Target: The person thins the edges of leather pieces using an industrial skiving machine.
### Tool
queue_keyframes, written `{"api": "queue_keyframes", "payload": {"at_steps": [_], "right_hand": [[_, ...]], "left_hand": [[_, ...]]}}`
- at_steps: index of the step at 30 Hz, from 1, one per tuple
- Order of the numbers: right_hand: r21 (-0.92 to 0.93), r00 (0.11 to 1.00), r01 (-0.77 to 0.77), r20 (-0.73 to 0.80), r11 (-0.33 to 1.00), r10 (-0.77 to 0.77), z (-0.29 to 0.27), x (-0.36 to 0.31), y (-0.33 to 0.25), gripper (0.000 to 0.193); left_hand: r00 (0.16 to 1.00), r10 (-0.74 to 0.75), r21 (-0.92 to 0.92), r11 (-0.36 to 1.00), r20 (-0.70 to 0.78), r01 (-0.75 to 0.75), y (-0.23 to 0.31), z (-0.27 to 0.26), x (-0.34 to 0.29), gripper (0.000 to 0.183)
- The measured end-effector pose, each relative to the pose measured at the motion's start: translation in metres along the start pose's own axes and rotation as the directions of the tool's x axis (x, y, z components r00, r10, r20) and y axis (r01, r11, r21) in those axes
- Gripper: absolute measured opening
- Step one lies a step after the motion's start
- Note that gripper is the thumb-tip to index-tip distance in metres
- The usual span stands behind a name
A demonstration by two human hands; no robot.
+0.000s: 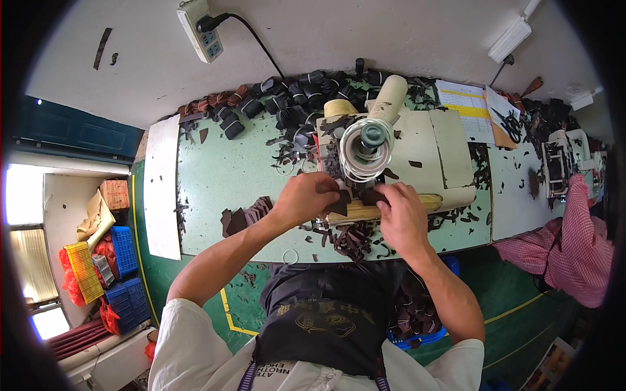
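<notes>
My left hand [309, 197] pinches a small dark brown leather-like piece [340, 204] at the front of a beige bench machine [417, 140]. Just to its right, my right hand [402, 218] has its fingers closed on another dark piece [371, 197], close against the machine. The fingertips partly cover both pieces. White rubber bands [366, 171] ring a round post on top of the machine. Beside my left forearm lies a fanned stack of dark brown pieces [258, 212]. Dark scraps [355, 241] are heaped in front of the machine, near the table edge.
Bundled dark pieces [287, 98] line the back of the green table [215, 169]. Black scissors [508, 125] rest on papers at the right. A blue basket [417, 342] of bundles stands below the table. Another person's checked sleeve [574, 241] shows at far right, beside a second machine.
</notes>
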State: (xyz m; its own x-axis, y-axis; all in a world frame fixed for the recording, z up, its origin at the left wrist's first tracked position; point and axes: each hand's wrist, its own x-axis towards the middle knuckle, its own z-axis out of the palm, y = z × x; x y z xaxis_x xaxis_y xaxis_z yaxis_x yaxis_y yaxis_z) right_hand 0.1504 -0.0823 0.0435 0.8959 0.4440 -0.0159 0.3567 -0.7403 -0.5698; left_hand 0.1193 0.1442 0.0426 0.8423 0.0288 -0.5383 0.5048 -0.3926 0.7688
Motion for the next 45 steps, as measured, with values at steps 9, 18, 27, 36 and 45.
{"api": "queue_keyframes", "payload": {"at_steps": [9, 18, 27, 36, 45], "right_hand": [[-0.025, 0.999, 0.036, 0.020, 0.999, -0.036, 0.005, 0.004, -0.004, 0.031], [0.156, 0.996, 0.084, -0.034, 0.984, -0.080, 0.008, 0.002, 0.002, 0.030], [-0.582, 0.871, -0.130, -0.454, 0.803, -0.188, -0.016, 0.035, 0.059, 0.033], [0.551, 0.956, -0.072, 0.277, 0.832, -0.101, 0.111, -0.031, -0.093, 0.037], [0.064, 0.953, -0.008, 0.304, 0.998, -0.012, 0.263, 0.017, -0.149, 0.074]], "left_hand": [[0.993, 0.100, -0.032, 0.994, -0.068, -0.102, -0.002, 0.010, -0.001, 0.028], [0.938, 0.236, -0.012, 0.969, -0.256, -0.247, -0.012, 0.030, 0.001, 0.029], [0.748, -0.096, -0.072, 0.995, -0.657, 0.065, -0.143, -0.047, -0.066, 0.023], [0.703, -0.089, 0.110, 0.966, -0.705, 0.233, -0.225, 0.004, -0.118, 0.030], [0.625, 0.048, 0.190, 0.968, -0.779, 0.163, -0.235, 0.021, -0.090, 0.037]]}}
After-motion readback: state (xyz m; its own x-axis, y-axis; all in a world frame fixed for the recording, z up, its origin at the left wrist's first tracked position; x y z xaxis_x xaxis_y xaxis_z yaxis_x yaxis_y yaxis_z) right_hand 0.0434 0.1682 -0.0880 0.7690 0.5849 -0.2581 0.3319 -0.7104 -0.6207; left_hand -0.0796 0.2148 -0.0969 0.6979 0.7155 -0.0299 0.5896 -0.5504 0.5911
